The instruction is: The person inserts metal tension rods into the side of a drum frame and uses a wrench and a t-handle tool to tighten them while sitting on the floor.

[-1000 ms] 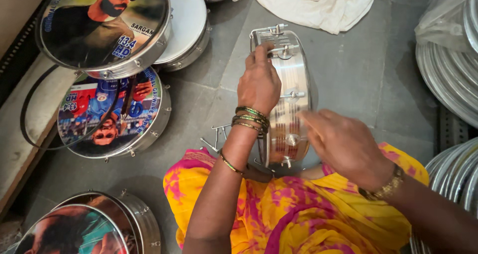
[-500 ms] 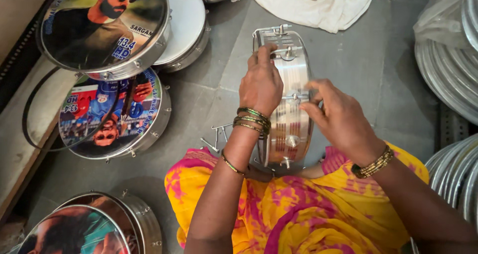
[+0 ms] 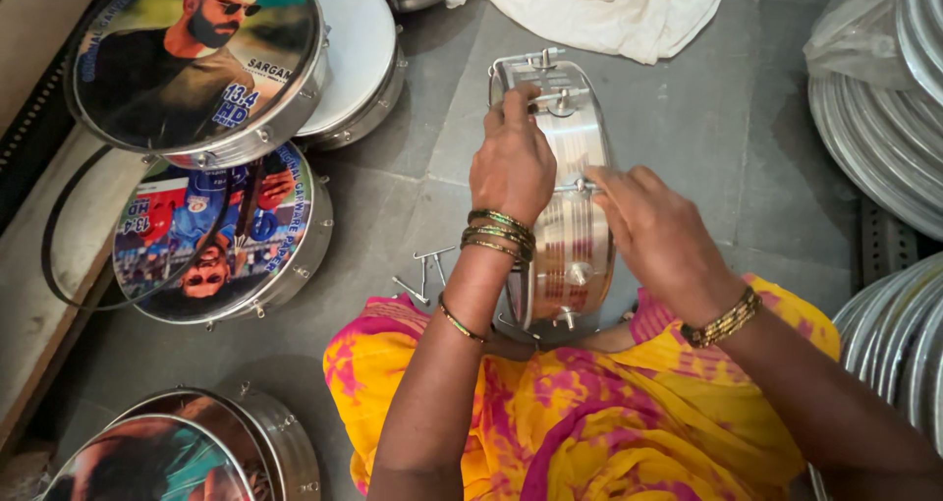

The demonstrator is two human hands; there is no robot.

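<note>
Drum shell (image 3: 575,236): shiny metal hoop, stood on edge on the person's lap, centre of view, rim twd camera. Ribbed polished band w/ small bolts and lugs round the outside.

Left hand (image 3: 511,162): closed over the far-left part of the rim, fingers curled on top near a lug, steadying it. Bangles at wrist.
Right hand (image 3: 653,231): fingertips pinched at a small bolt mid-way along the shell's right side; palm faces down. What's betw the fingertips: can't tell, too small.

Step in hand (judged): fitting or turning a tension bolt on the shell, one lug at a time. Next move would call for a firm left-hand hold so the hoop doesn't roll, plus fine finger twist on the right; then rotating the shell to the next lug.

Outward:
- Loose hook bolts (image 3: 424,270) on the grey stone floor (image 3: 688,118), just left of the lap. Thin bent steel.
- Yellow-pink printed cloth (image 3: 589,422) over lap, soft.
- Left: finished drums (image 3: 221,236), round, glossy photo-printed skins, chrome sides; one plain white skin (image 3: 359,49) at far.
- Far: white cloth (image 3: 609,5), crumpled.
- Right: stacked metal rings (image 3: 884,138), dull silver, some under clear plastic.
</note>
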